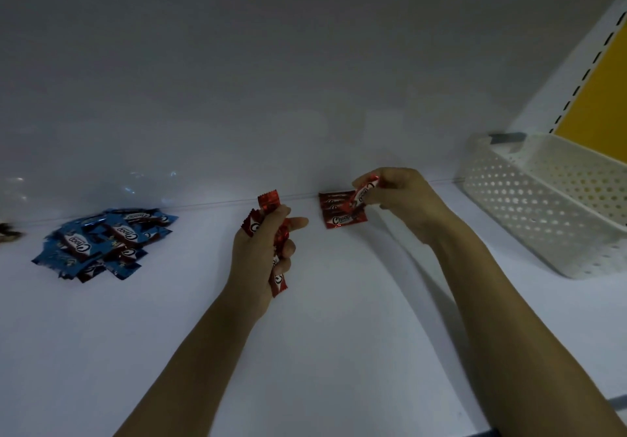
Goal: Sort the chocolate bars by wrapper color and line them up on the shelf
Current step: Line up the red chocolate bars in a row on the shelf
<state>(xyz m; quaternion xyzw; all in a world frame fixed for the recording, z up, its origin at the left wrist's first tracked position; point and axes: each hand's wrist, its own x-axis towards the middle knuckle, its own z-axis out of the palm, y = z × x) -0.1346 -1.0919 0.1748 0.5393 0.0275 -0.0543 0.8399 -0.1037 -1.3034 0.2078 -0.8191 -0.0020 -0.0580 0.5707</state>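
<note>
Sorting looks about half done: left of the white basket (pixel 543 199), the right hand (pixel 405 199) pinches one red bar (pixel 364 195) above a red row (pixel 339 214) on the shelf (pixel 339 335); farther left, the left hand (pixel 261 253) grips a red bunch (pixel 269 201), while the blue bars (pixel 105 243) lie heaped, not yet lined up.

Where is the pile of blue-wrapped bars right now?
Head view: the blue-wrapped bars lie heaped on the white shelf, far left, apart from the left hand gripping red bars.
</note>
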